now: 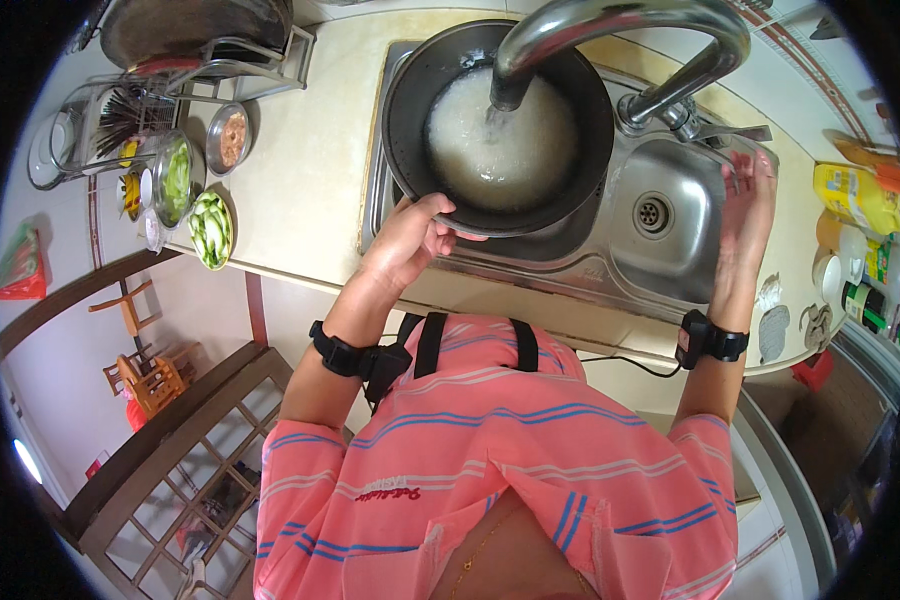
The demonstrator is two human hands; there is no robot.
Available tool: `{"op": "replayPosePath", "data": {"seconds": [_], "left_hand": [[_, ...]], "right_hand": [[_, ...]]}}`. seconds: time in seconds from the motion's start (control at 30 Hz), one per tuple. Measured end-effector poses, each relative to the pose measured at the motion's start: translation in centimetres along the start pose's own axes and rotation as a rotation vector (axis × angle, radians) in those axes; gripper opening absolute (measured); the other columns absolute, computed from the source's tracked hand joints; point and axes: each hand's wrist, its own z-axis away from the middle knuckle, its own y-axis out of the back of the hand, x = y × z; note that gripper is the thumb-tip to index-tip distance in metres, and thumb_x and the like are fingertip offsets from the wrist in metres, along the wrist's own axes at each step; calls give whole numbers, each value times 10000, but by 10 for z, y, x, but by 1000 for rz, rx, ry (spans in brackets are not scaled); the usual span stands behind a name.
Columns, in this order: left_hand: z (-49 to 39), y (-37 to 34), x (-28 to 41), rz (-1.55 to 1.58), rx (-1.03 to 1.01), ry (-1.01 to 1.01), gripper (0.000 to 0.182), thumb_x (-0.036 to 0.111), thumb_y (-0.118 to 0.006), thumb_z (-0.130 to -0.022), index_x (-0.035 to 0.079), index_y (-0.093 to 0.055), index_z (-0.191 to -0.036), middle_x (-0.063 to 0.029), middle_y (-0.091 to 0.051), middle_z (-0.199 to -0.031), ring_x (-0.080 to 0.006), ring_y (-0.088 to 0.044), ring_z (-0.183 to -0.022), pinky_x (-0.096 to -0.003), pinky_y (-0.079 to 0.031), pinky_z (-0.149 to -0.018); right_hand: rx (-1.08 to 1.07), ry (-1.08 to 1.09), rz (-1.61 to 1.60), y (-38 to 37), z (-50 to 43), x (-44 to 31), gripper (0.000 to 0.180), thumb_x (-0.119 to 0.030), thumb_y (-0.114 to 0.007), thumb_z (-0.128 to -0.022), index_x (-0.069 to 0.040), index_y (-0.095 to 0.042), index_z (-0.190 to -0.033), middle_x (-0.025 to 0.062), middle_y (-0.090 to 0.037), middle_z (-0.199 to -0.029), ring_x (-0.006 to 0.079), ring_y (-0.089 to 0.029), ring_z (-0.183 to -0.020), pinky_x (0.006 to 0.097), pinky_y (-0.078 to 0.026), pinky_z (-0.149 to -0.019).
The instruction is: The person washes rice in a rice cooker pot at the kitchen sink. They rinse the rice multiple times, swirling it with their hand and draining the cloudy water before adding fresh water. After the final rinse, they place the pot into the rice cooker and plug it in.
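A dark round pot point(405, 142) stands over the left sink basin, with cloudy water and whitish grains, probably rice, inside. Water runs into it from the curved metal faucet point(615, 22). My left hand point(414, 238) grips the pot's near rim, thumb on top and fingers beneath. My right hand point(748, 195) is raised at the right side of the sink, near the faucet's lever point(735, 133), fingers somewhat apart; whether a fingertip touches the lever cannot be told. The right steel basin point(667, 255) with its drain point(652, 213) lies between my two hands.
Left on the counter are a metal bowl of raw meat point(232, 140), a bowl of cut green vegetables point(176, 180), a dish of green pieces point(211, 230) and a wire rack point(300, 60). At right stand a yellow package point(855, 195), bottles and cloths point(774, 334).
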Motion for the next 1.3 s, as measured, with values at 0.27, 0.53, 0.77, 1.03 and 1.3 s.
{"op": "replayPosePath", "data": {"seconds": [0.27,0.53,0.77,1.03,1.3], "left_hand": [[3,-11,-3,141,20,12,120,118,-552,-939,50,-577,-843,-17,-555,-541,-330,-723,-815,-238,-358,-429],[10,-10,-1,128,78,-14,132,111,-533,-949,58,-565,-833,-25,-557,-570,-302,-716,-773,-237,-353,-428],[14,1,-5,164,82,-2,146,117,-534,-951,59,-553,-819,-34,-543,-568,-289,-709,-766,-235,-348,-432],[26,5,-17,93,85,27,109,119,-550,-935,66,-535,-841,-69,-552,-586,-237,-669,-693,-227,-347,-445],[59,32,-44,25,132,104,61,141,-571,-938,101,-549,-896,33,-467,-552,-218,-711,-741,-227,-388,-454]], "right_hand": [[17,76,-52,-7,-17,-1,604,-217,-536,-1020,21,-255,-1498,161,-470,-1406,270,-471,-1303,418,-366,-1109],[-91,79,-64,-13,-15,-4,559,-198,-536,-1017,22,-301,-1474,135,-507,-1374,248,-494,-1281,396,-391,-1093],[-12,135,119,-50,-2,2,797,-305,-608,-979,-31,-144,-1566,156,-254,-1597,234,-233,-1478,357,-144,-1200],[-286,102,474,-7,44,-8,757,-388,-552,-998,-46,-186,-1566,186,-210,-1614,284,-225,-1488,378,-186,-1198],[-203,-316,423,76,140,42,664,-408,-553,-1000,-56,-337,-1520,99,-401,-1534,217,-515,-1287,382,-423,-1075]]}}
